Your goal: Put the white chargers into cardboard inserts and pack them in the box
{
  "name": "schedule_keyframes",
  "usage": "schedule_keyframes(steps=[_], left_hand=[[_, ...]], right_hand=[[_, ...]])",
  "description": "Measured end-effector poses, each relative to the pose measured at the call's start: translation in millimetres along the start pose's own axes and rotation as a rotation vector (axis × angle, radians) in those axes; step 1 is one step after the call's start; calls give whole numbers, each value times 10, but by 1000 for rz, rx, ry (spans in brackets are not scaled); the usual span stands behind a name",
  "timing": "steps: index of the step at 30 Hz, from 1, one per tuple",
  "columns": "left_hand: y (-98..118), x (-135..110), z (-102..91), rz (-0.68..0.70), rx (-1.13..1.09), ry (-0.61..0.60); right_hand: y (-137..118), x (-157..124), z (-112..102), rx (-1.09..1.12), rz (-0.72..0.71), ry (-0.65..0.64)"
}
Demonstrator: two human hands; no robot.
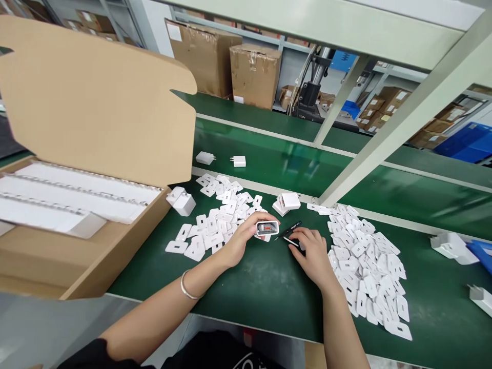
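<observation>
My left hand (241,237) is closed around a small white charger (267,228), its port end facing me. My right hand (312,252) rests on the green table with fingers curled on a black pen-like tool (289,231) that points toward the charger. A pile of flat white pieces (219,215) lies just left of my left hand. A larger spread of white pieces (365,266) lies to the right of my right hand. Two white chargers (287,203) sit just beyond my hands.
An open cardboard box (96,241) with white trays stands at the left, a white charger (181,201) beside it. Two chargers (221,159) lie on the green conveyor behind. A slanted metal frame post (384,138) rises at right. White parts (451,247) and a blue bin sit far right.
</observation>
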State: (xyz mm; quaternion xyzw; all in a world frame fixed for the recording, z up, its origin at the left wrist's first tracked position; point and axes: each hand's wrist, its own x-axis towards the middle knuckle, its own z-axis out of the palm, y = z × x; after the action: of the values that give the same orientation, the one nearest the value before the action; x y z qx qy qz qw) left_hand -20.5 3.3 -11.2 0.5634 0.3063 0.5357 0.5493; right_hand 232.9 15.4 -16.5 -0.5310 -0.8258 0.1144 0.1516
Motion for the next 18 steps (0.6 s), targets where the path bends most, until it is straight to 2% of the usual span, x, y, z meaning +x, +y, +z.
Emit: schedule_keyframes(steps=[10,13,18], left_hand=[[-29,-46,25,40,115,-52],[-41,-55,29,35,133,-70],[-104,-63,51,-89,143,-70]], right_hand=[[-71,-29,-8,91,-68,-67],[-47,-35,-8,107,-43,-35],[-78,-26,1,62,-45,75]])
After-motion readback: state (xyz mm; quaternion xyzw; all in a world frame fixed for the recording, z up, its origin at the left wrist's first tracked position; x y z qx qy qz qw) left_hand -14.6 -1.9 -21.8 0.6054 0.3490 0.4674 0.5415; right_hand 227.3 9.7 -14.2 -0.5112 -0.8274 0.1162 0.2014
